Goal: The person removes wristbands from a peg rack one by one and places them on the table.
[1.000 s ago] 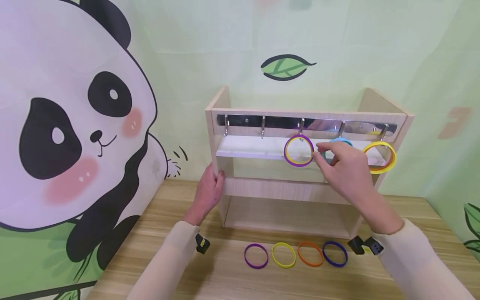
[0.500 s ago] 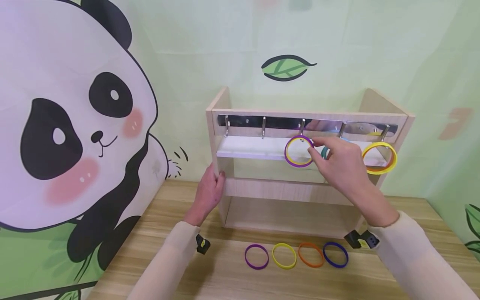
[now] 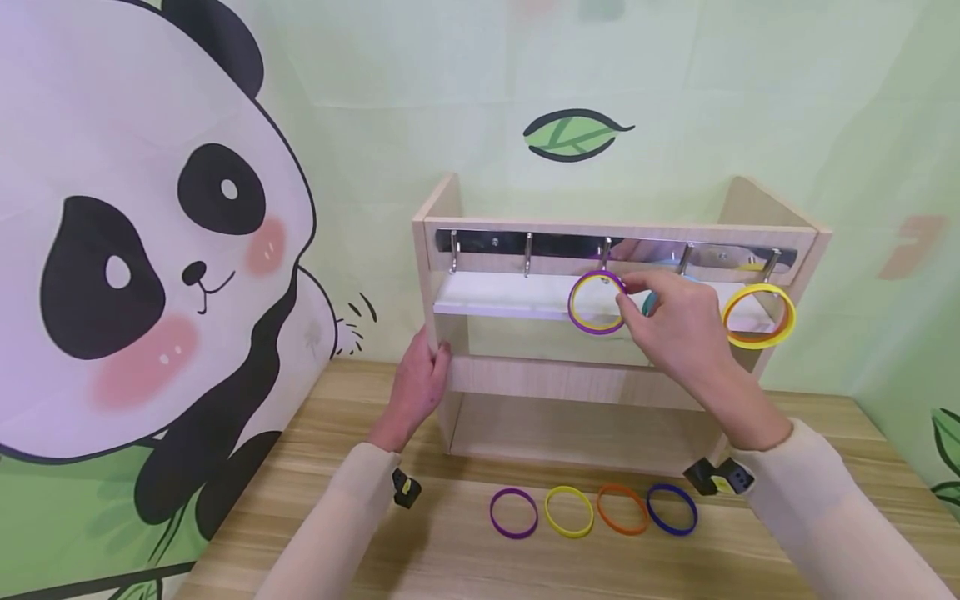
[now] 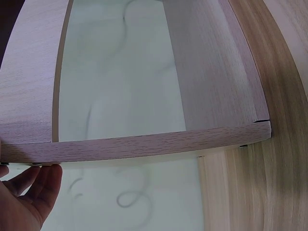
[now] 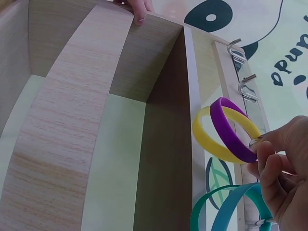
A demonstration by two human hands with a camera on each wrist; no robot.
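Observation:
My right hand (image 3: 678, 325) pinches the edge of a purple silicone wristband (image 5: 223, 126) at the middle hook. A yellow wristband (image 5: 199, 134) hangs with it, just behind the purple one. My left hand (image 3: 418, 379) holds the left side panel of the wooden shelf (image 3: 517, 375); in the left wrist view its fingertips (image 4: 50, 187) lie at the panel's edge. Teal and blue wristbands (image 5: 234, 202) hang from the hook to the right, partly covered by my right hand in the head view. Yellow and orange wristbands (image 3: 790, 321) hang on the far right hook.
On the table (image 3: 360, 550) before the shelf lie a purple wristband (image 3: 491, 523), a yellow wristband (image 3: 548, 518), an orange wristband (image 3: 621, 530) and a dark blue wristband (image 3: 675, 532) in a row. Two bare hooks (image 3: 528, 254) are at the left of the metal rail (image 3: 566, 244).
My right hand has shifted slightly left, from beside the purple wristband to its edge, and its finger and thumb now pinch it. The left hand has stayed on the shelf's side.

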